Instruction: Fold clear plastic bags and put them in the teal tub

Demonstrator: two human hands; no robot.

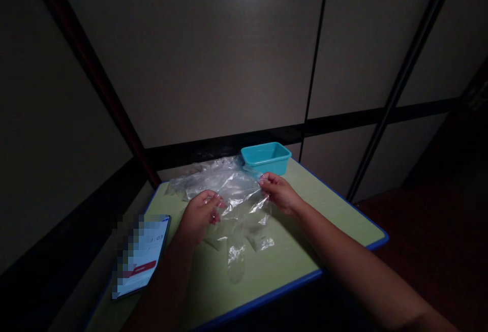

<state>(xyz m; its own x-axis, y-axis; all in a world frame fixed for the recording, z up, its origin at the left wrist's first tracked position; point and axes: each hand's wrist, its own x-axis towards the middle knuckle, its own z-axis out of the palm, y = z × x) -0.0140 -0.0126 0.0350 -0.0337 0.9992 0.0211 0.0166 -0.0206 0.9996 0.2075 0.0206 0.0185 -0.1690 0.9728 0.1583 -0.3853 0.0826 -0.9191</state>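
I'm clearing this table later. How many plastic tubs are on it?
1. The teal tub sits at the far edge of the green table, just beyond the right hand. The clear plastic sheets might hide something small.

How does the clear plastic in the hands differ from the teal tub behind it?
The clear plastic bag is see-through, crumpled and limp; the teal tub is opaque and rigid. The bag is pinched between the left hand and the right hand, held just above the table; the tub stands untouched at the far edge. Both are over the green table.
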